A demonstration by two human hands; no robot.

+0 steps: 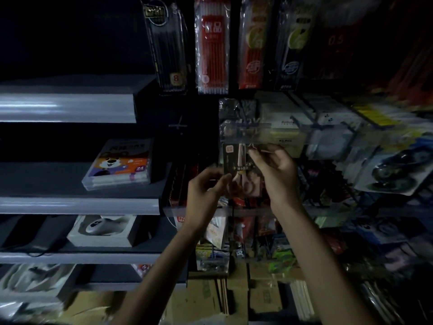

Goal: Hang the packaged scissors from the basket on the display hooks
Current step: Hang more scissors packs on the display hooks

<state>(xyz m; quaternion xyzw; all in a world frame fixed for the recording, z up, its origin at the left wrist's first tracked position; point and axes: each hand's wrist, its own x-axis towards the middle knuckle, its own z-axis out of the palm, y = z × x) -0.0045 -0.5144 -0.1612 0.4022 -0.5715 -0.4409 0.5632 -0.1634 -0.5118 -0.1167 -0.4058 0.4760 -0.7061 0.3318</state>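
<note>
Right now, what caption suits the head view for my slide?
Left hand and right hand hold packaged scissors up below hanging pencil packs.

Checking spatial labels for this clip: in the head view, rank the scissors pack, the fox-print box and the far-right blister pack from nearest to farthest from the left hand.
1. Scissors pack: pinched by the left hand at its lower corner.
2. Fox-print box: on the shelf to the left.
3. Blister pack: far right, beyond the right hand.
</note>
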